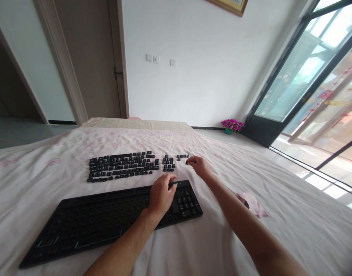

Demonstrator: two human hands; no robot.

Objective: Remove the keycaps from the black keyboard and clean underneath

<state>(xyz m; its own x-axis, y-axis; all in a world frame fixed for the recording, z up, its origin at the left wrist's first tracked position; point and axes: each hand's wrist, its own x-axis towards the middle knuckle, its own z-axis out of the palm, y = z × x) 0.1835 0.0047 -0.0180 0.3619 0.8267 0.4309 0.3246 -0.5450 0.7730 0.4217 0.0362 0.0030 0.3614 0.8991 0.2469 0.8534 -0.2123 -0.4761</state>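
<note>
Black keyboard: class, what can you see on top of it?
Keycaps sit at the right end of the keyboard. The left hand and forearm reach over it; whatever they cover cannot be seen.

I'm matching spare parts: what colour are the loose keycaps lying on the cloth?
The loose keycaps are black, many with pale markings; the head view shows them best.

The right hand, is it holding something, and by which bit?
The right hand seems to pinch a black keycap; which part can't be told.
</note>
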